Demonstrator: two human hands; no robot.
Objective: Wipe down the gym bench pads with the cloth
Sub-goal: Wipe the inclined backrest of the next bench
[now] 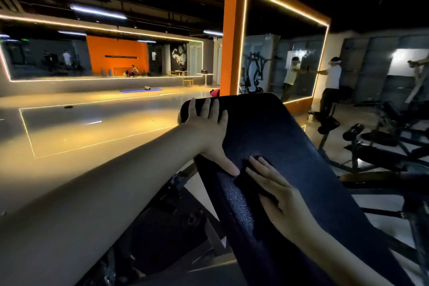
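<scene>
A dark blue textured bench pad slopes up and away from me through the middle of the view. My left hand lies flat on the pad's upper left edge, fingers straight and spread, thumb pointing down along the side. My right hand presses a dark cloth flat against the pad's lower middle, fingers straight on top of it. The cloth is nearly the same colour as the pad and is largely hidden under my hand.
The bench's black metal frame stands below left of the pad. Other black gym machines crowd the right. A person stands by an orange pillar with a lit mirror. A glossy floor stretches left, with a purple mat.
</scene>
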